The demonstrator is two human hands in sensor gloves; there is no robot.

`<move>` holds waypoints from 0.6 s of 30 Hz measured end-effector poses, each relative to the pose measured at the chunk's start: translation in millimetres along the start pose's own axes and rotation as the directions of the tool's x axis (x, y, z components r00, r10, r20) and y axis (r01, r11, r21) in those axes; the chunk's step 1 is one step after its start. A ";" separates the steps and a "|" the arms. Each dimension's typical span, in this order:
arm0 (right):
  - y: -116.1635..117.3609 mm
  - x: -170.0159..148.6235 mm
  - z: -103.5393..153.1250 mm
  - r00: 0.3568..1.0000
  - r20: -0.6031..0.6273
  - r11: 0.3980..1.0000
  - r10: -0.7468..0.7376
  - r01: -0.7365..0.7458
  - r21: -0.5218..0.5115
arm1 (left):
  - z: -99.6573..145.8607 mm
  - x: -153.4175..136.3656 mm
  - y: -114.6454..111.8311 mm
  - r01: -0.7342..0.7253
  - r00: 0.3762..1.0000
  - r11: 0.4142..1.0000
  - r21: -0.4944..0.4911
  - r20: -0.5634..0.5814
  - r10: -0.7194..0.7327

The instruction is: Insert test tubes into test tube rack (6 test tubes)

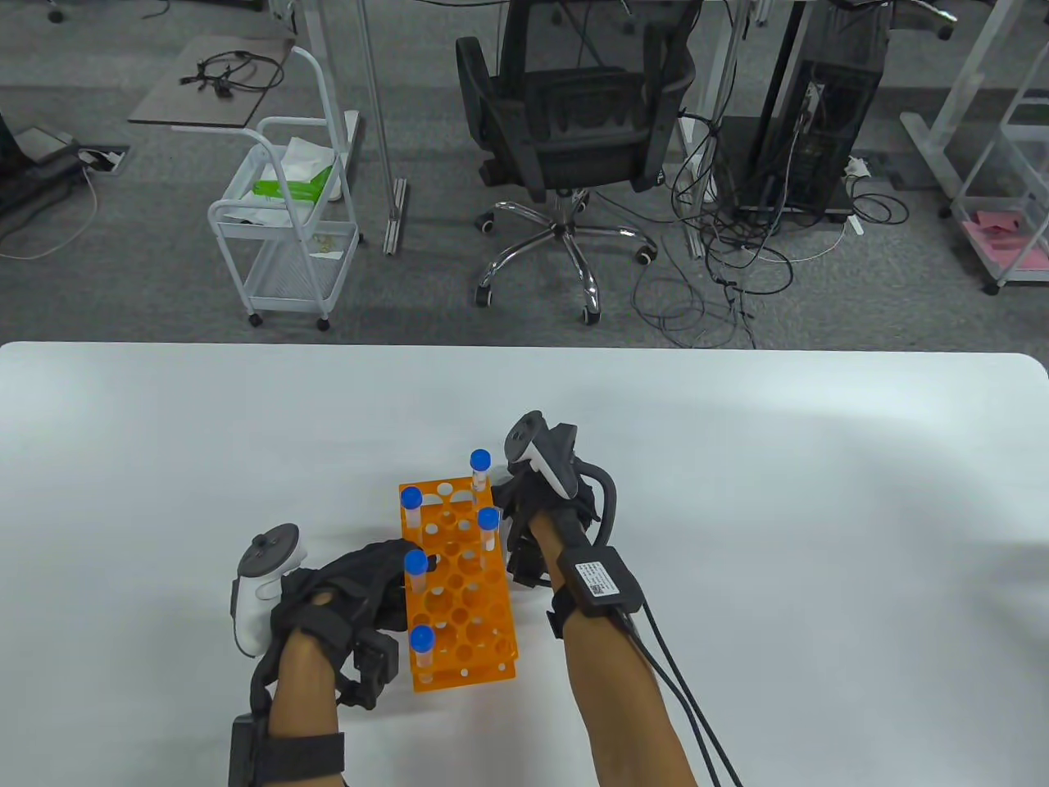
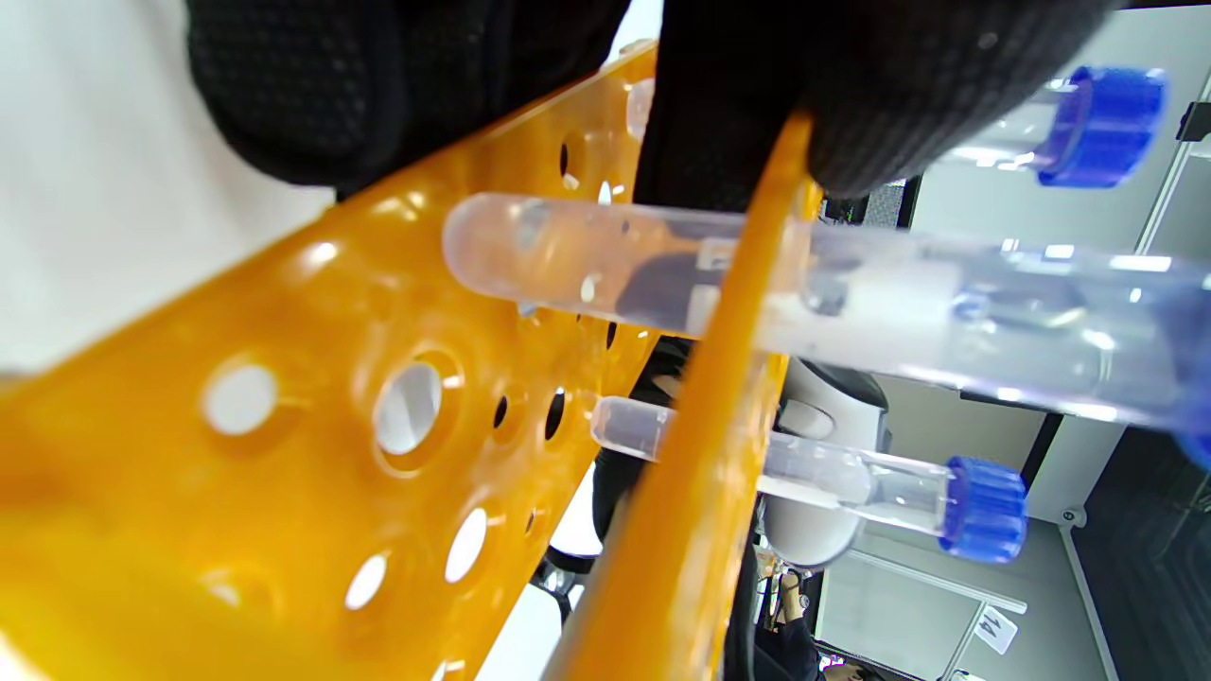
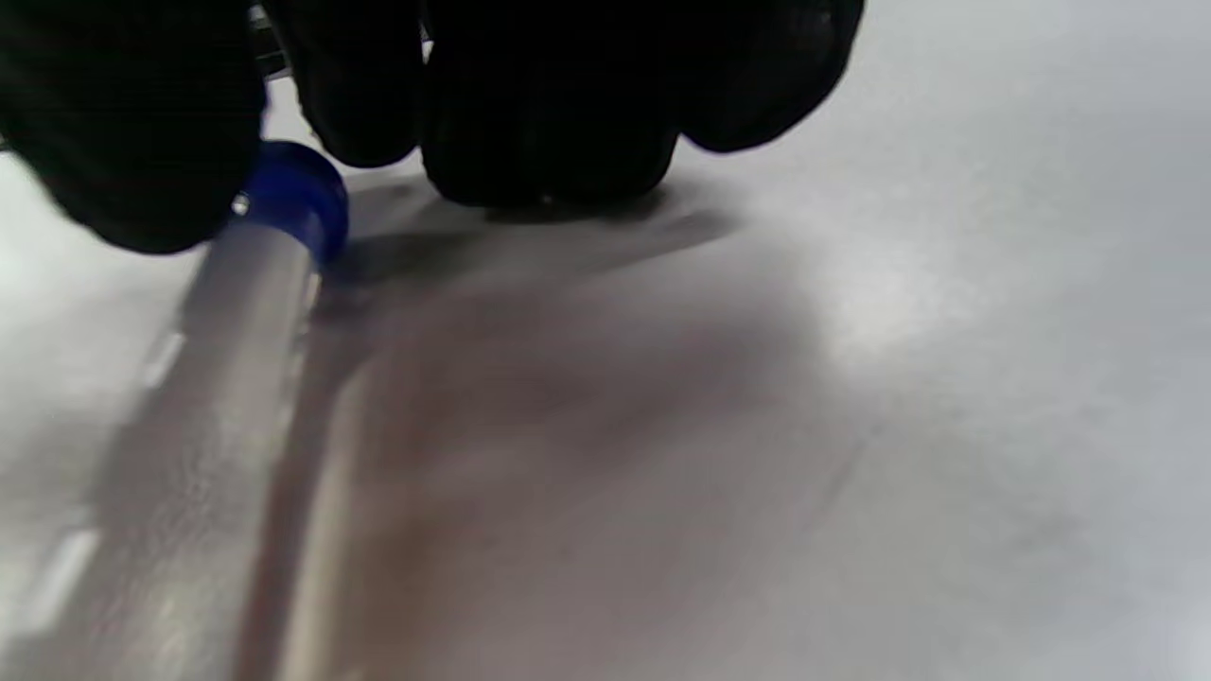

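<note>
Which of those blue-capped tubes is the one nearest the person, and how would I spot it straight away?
Find the orange rack in the middle of the white table, between the two gloved hands. At its corner nearest the person, on the left-hand side, stands a clear test tube with a blue cap. The other four capped tubes all stand farther back.

White table, matte, rounded far corners, with grey carpet beyond its far edge. Orange test tube rack stands directly on it, long axis running near-to-far. Five blue-capped tubes upright in the rack. Just right of the rack's far end, a sixth tube with a blue cap lies close over the tabletop; contact with the surface unclear, view blurred.
</note>
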State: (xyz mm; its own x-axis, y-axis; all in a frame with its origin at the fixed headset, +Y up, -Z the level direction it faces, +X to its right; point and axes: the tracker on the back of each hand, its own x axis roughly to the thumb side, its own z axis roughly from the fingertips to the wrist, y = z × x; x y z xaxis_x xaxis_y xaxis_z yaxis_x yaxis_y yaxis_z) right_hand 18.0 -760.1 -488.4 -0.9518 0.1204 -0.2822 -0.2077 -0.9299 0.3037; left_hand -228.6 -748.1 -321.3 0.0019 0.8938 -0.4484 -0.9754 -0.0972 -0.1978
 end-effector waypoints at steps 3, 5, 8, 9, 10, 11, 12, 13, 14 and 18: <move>1.0 6.1 -0.4 0.996 0.078 0.996 0.040 -0.034 -0.078 | -0.5 -0.4 0.0 -0.004 1.000 1.000 -0.012 0.004 0.004; 1.7 9.8 1.4 0.995 0.088 0.995 0.053 -0.045 -0.092 | -0.3 -0.6 -0.1 -0.010 1.000 1.000 -0.016 0.003 0.010; 0.1 12.2 3.7 0.993 0.089 0.994 0.080 -0.073 -0.076 | 0.1 -1.5 1.1 -0.013 1.000 1.000 -0.009 0.000 0.013; -2.2 10.8 5.2 0.994 0.090 0.996 0.065 -0.059 -0.073 | 0.3 -1.5 1.3 -0.014 1.000 1.000 -0.007 0.000 0.014; -4.1 9.5 6.1 0.994 0.095 0.997 0.051 -0.045 -0.069 | 0.4 -1.5 1.3 -0.015 1.000 1.000 -0.007 0.001 0.015; -7.8 6.6 7.9 0.994 0.102 0.998 0.034 -0.028 -0.062 | 0.2 -1.3 1.1 -0.015 1.000 1.000 -0.010 0.001 0.015; -12.3 2.4 10.1 0.994 0.111 0.999 0.017 -0.011 -0.051 | 0.1 -1.2 0.7 -0.014 1.000 1.000 -0.012 0.002 0.014; -15.8 -1.0 11.9 0.993 0.118 0.999 -0.004 0.009 -0.042 | -0.1 -1.1 0.4 -0.012 1.000 1.000 -0.013 0.003 0.012; -21.0 -6.5 15.1 0.991 0.129 0.998 -0.041 0.046 -0.033 | 0.0 -0.6 -0.8 -0.006 1.000 1.000 -0.016 0.003 0.006; -40.4 -30.1 31.6 0.972 0.171 0.986 -0.160 0.166 -0.021 | -0.2 0.7 -4.1 0.016 1.000 1.000 -0.007 0.010 -0.016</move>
State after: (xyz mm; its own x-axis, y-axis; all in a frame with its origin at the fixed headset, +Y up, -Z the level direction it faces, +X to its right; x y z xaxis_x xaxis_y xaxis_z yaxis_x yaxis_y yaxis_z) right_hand 47.8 -715.2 -463.5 -0.9309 0.3250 -0.1669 -0.3575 -0.9043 0.2332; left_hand -224.6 -747.2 -320.9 0.0149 0.8998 -0.4361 -0.9736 -0.0863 -0.2112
